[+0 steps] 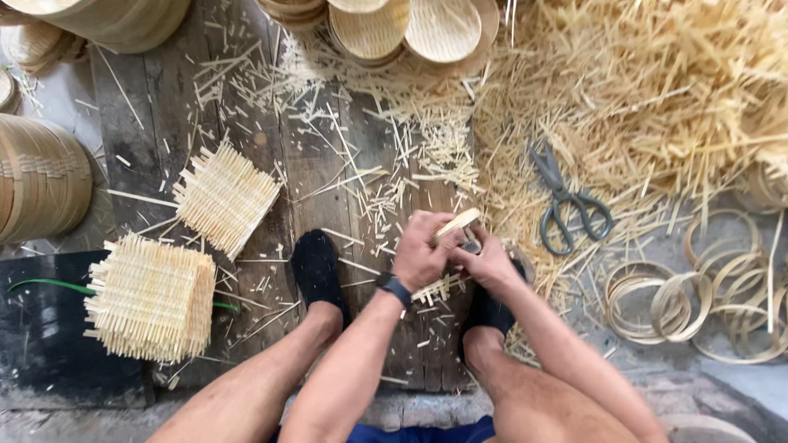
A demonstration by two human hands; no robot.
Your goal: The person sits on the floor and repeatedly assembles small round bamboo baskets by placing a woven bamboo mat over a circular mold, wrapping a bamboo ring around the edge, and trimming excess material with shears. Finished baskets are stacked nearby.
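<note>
Head view: both hands closing on a small bamboo piece, between the feet

The left hand (420,256) and right hand (486,261) are pressing together, pinching a curved bamboo strip (456,223) over the plank floor (320,164); finished woven trays (410,29) are stacking up at the top, while woven square mats (152,297), loose hoops (698,299) and scissors (566,201) are lying around unused, so plenty seems left

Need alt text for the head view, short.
Seen from above, a seated person's left hand and right hand work a bamboo strip together over a plank floor. Woven mats lie left, scissors and hoops right.
</note>
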